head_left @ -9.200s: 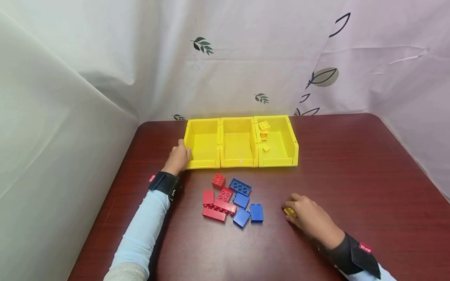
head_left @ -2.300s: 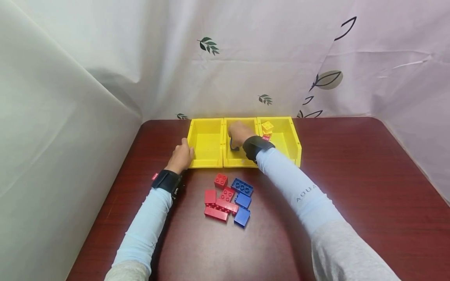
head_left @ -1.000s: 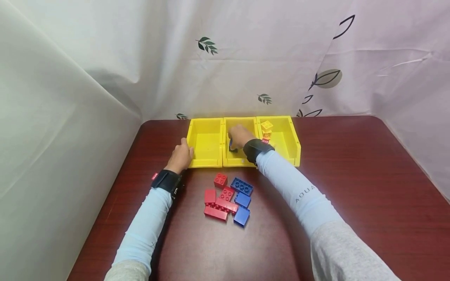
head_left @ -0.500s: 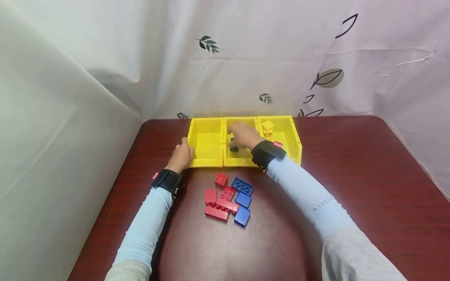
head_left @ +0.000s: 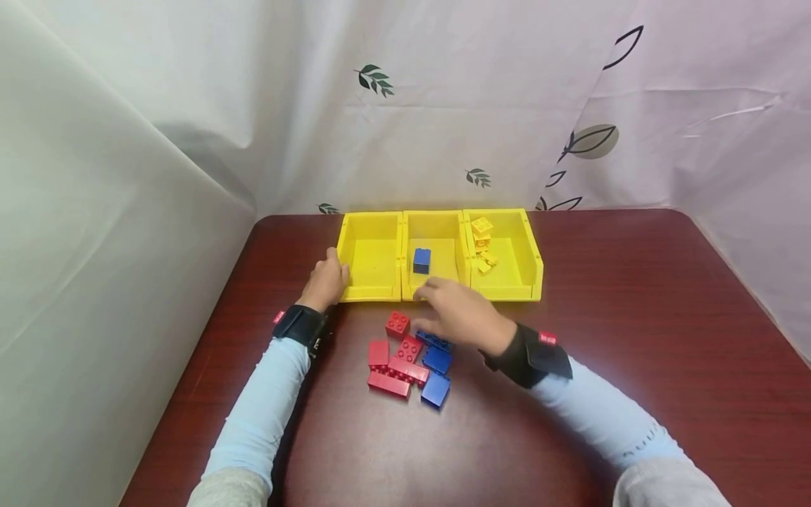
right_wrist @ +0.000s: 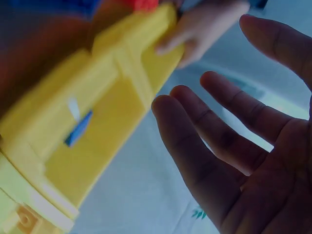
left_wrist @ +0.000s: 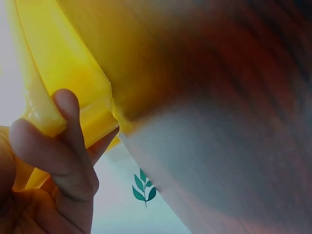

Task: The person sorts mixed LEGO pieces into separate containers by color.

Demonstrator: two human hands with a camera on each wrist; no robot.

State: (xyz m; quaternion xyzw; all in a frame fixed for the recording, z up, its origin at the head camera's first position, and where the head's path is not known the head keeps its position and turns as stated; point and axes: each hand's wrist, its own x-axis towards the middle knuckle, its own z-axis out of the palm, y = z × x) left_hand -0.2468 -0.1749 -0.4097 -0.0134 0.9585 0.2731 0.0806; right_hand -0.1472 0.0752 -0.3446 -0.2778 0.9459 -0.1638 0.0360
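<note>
My left hand (head_left: 326,282) grips the outer side wall of the left yellow bin (head_left: 369,293); in the left wrist view its fingers (left_wrist: 66,146) curl over the rim. The right hand (head_left: 465,315), fingers spread and holding nothing, is over the table just in front of the middle yellow bin (head_left: 434,217). It partly covers a dark blue toy brick (head_left: 436,341). One blue brick (head_left: 422,261) stands inside the middle bin. Two more blue bricks, one behind (head_left: 438,360) and one in front (head_left: 436,390), lie on the table beside several red bricks (head_left: 408,370).
The right yellow bin (head_left: 531,271) holds several small yellow bricks (head_left: 481,243) along its left side. All three bins stand joined in a row near the back of the dark red table (head_left: 621,317). A patterned white cloth (head_left: 431,127) hangs behind and at the sides.
Earlier my right hand took a blue brick from the table into the middle bin. It has since let go and moved back toward me. My left hand stays at the bin wall.
</note>
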